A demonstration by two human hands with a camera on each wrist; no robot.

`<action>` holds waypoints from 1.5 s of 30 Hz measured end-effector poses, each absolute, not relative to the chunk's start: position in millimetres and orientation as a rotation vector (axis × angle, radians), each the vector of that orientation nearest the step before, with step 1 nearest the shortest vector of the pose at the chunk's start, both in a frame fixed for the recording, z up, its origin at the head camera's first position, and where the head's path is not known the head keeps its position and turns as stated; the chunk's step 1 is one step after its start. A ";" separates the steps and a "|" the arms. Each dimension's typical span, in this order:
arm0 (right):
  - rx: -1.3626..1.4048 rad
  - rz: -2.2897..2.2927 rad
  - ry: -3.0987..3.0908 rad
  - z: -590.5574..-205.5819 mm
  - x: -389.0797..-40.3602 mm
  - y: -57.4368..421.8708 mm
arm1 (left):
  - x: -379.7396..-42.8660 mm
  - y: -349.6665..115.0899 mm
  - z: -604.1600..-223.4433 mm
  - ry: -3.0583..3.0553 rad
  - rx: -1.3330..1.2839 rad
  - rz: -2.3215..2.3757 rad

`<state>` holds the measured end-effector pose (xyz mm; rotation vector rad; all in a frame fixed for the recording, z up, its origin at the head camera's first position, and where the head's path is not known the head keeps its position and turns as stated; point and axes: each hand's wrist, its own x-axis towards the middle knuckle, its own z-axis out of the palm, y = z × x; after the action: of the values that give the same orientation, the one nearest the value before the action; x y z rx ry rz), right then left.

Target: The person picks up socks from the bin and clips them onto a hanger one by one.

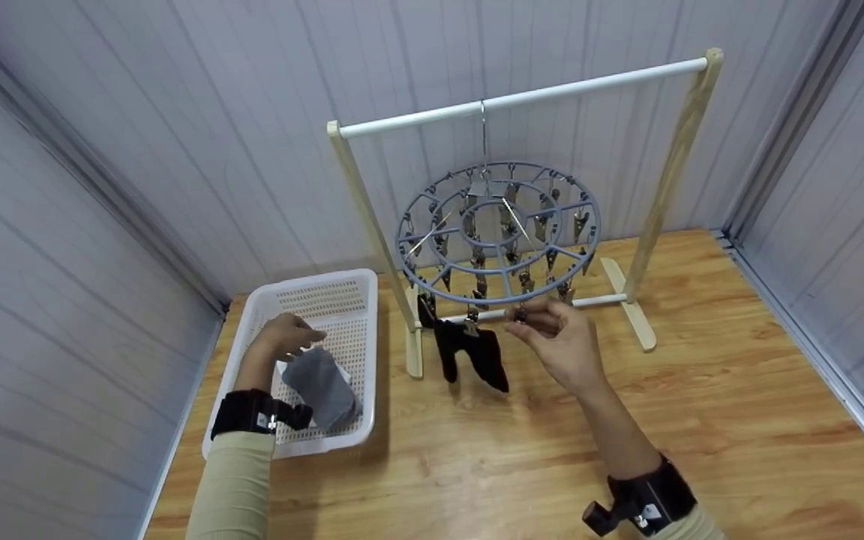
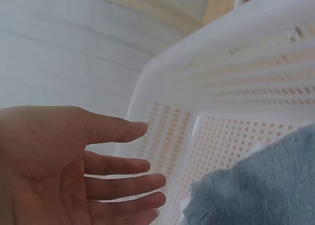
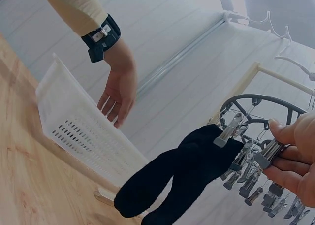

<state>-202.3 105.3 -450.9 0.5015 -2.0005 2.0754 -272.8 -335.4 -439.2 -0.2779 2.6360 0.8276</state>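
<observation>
While the wooden rack (image 1: 672,165) is standing far on the floor (image 1: 702,420), the round peg hanger (image 1: 498,234) is hanging from it. Black socks (image 1: 469,351) are dangling clipped at its near-left. White basket (image 1: 304,300) is sitting left, holding a grey sock (image 1: 323,386). Left hand (image 1: 286,337) is hovering over it, fingers relaxed, gripping nothing. Right hand (image 1: 559,341) is pinching a metal clip (image 3: 268,153).

My left hand (image 1: 287,335) hovered over the white plastic basket (image 1: 342,289), smooth and faintly glossy with perforated walls, in which a grey sock (image 1: 321,386) of soft, matt, fuzzy cloth lay. My right hand (image 1: 561,341) pinched a shiny metal clip (image 3: 269,153) on the round hanger (image 1: 498,229) of matt grey-blue plastic, beside a black sock (image 1: 472,352) of dull knitted cloth. The rack (image 1: 668,180) had pale raw-looking wooden posts and a smooth white bar, and it stood on a varnished, slightly glossy wooden floor (image 1: 702,420).
</observation>
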 end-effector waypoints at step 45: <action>0.441 2.100 -2.050 -451.2 -199.4 104.7 | -269.5 -361.8 -481.3 2.576 -0.607 0.838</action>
<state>-199.4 104.7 -451.2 0.4406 -2.0499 2.0999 -269.5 -361.8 -481.3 -0.6066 2.5758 0.8378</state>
